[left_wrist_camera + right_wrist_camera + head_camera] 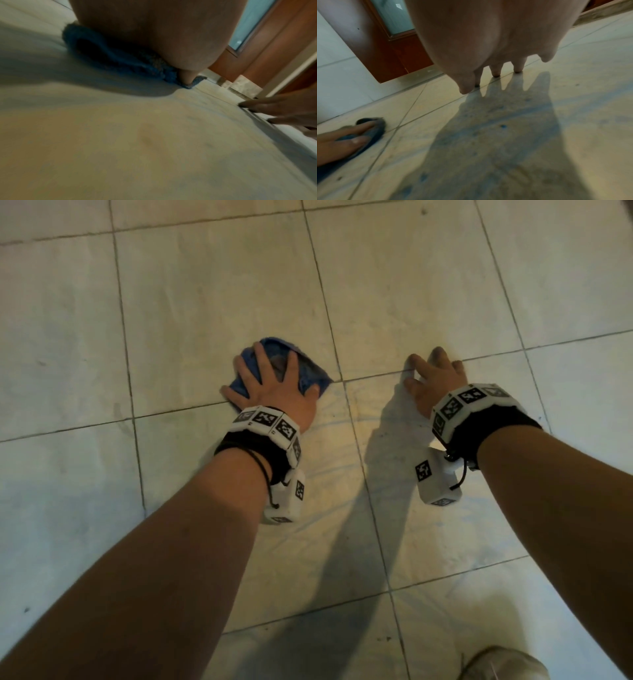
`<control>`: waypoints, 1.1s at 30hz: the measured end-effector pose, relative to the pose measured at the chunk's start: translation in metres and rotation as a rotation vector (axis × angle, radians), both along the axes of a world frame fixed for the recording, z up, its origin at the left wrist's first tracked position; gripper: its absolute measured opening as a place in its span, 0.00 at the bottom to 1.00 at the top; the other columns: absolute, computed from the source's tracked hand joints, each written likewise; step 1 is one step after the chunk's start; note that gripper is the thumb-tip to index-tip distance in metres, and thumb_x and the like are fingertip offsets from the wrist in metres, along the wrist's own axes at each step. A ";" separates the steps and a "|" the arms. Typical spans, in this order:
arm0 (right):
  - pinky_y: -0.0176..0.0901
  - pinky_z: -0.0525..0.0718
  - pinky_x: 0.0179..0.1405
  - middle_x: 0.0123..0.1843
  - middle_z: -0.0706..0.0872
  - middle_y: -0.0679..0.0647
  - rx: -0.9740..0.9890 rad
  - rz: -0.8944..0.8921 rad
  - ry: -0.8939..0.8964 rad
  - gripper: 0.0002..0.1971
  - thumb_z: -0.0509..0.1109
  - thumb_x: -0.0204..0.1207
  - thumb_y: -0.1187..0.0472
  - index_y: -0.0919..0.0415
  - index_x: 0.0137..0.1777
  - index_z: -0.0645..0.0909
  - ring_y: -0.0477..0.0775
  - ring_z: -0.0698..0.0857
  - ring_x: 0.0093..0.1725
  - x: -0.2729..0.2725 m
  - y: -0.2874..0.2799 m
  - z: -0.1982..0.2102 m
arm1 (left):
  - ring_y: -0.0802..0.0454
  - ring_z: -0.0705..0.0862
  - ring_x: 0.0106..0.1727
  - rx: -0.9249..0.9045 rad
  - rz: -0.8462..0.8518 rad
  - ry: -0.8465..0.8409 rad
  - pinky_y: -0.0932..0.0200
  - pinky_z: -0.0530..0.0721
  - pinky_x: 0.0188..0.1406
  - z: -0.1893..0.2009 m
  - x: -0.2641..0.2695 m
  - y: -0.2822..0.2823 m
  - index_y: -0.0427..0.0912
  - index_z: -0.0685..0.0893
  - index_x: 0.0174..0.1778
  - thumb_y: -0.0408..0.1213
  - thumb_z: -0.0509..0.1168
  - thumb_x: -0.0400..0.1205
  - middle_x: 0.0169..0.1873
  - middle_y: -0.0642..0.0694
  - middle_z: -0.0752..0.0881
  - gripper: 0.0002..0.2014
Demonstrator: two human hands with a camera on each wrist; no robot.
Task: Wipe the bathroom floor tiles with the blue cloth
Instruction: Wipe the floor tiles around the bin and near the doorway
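A crumpled blue cloth point(311, 371) lies on the pale floor tiles point(205, 302), close to a grout crossing. My left hand point(274, 385) lies on top of it with spread, straight fingers and presses it flat. The left wrist view shows the cloth point(102, 56) bunched under the palm point(154, 33). To the right, my right hand point(435, 371) props itself on the bare tile on its spread fingertips and holds nothing. In the right wrist view its fingertips point(495, 74) touch a grout line, with the left hand point(342, 142) and cloth point(375, 129) at lower left.
A brown wooden door with a frosted glass panel point(385, 54) stands ahead, its frame point(274, 47) showing in the left wrist view. The tiles near my arms carry faint bluish streaks point(505, 121). A pale shoe point(503, 662) sits at the bottom right.
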State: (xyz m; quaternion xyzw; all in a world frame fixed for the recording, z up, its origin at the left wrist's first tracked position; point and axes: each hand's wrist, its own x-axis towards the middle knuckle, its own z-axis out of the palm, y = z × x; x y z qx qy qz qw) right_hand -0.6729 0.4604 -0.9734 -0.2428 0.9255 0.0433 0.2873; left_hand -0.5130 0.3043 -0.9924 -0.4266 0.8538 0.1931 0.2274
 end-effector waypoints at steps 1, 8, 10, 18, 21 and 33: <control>0.58 0.57 0.80 0.83 0.55 0.60 0.027 0.023 0.013 0.22 0.53 0.88 0.52 0.52 0.80 0.62 0.68 0.56 0.81 -0.003 0.006 0.003 | 0.32 0.29 0.84 0.010 -0.047 0.014 0.20 0.37 0.77 0.000 -0.011 0.010 0.61 0.40 0.87 0.64 0.46 0.87 0.84 0.44 0.26 0.34; 0.64 0.48 0.83 0.88 0.44 0.54 0.198 0.098 0.029 0.25 0.50 0.88 0.53 0.53 0.85 0.57 0.62 0.41 0.86 -0.025 0.045 0.003 | 0.32 0.27 0.83 0.077 -0.428 0.082 0.18 0.33 0.74 -0.002 -0.084 0.105 0.62 0.43 0.87 0.63 0.51 0.87 0.85 0.45 0.27 0.35; 0.61 0.45 0.84 0.88 0.43 0.55 0.211 0.069 0.019 0.25 0.48 0.90 0.54 0.55 0.86 0.56 0.61 0.39 0.86 -0.026 0.048 0.007 | 0.33 0.27 0.84 0.082 -0.485 0.082 0.19 0.32 0.75 -0.003 -0.088 0.112 0.63 0.45 0.87 0.63 0.51 0.87 0.85 0.47 0.28 0.34; 0.65 0.43 0.84 0.87 0.36 0.57 0.202 -0.009 -0.058 0.26 0.46 0.90 0.53 0.48 0.87 0.47 0.68 0.37 0.85 -0.034 0.043 0.003 | 0.35 0.30 0.85 -0.027 -0.182 -0.027 0.22 0.39 0.78 -0.001 -0.083 0.011 0.66 0.40 0.86 0.68 0.45 0.86 0.85 0.48 0.27 0.34; 0.70 0.45 0.82 0.87 0.34 0.57 0.233 0.023 -0.073 0.27 0.46 0.89 0.51 0.48 0.87 0.48 0.72 0.35 0.84 -0.040 0.043 -0.004 | 0.33 0.30 0.84 -0.012 -0.147 -0.042 0.20 0.39 0.77 0.001 -0.094 0.003 0.66 0.40 0.86 0.69 0.46 0.85 0.84 0.47 0.26 0.35; 0.74 0.41 0.81 0.88 0.40 0.48 0.157 0.027 -0.108 0.26 0.45 0.90 0.55 0.50 0.87 0.48 0.69 0.34 0.84 -0.042 0.041 0.001 | 0.33 0.28 0.84 0.050 -0.556 0.041 0.19 0.36 0.76 0.003 -0.162 0.089 0.65 0.43 0.86 0.64 0.49 0.87 0.85 0.47 0.27 0.33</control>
